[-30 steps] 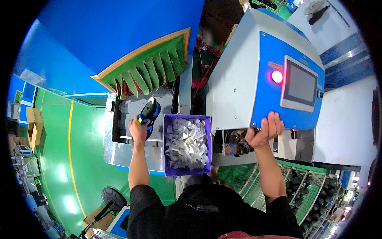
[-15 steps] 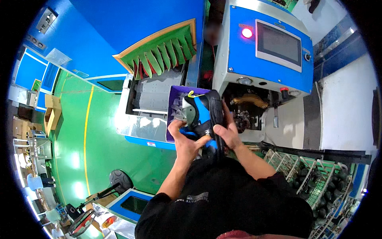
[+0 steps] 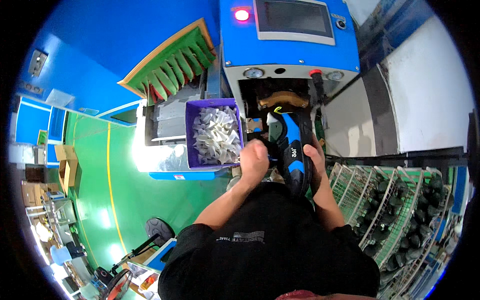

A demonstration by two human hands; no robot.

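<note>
A black and blue shoe (image 3: 295, 132) with a yellow loop at its far end stands in front of the machine's dark opening, its sole turned to the right. My right hand (image 3: 316, 159) is closed round the sole side, its thumb showing and the other fingers hidden behind the shoe. Just left of the shoe is my left hand (image 3: 254, 159), fingers curled in and somewhat blurred; whether it grips anything is hidden. Close beyond the shoe's far end is a curved brown pad (image 3: 283, 99) inside the machine.
A purple box (image 3: 189, 132) of whitish plastic pieces (image 3: 217, 134) sits left of my left hand. The blue machine (image 3: 290, 52) has a screen, a lit red lamp and gauges. Wire racks (image 3: 362, 200) with dark pieces stand at right. Green flaps (image 3: 172, 75) hang over a conveyor.
The shoe has moved right and up to the machine opening, in my right hand. My left hand has left the shoe's upper and curled up beside it. The view has shifted, uncovering the purple box.
</note>
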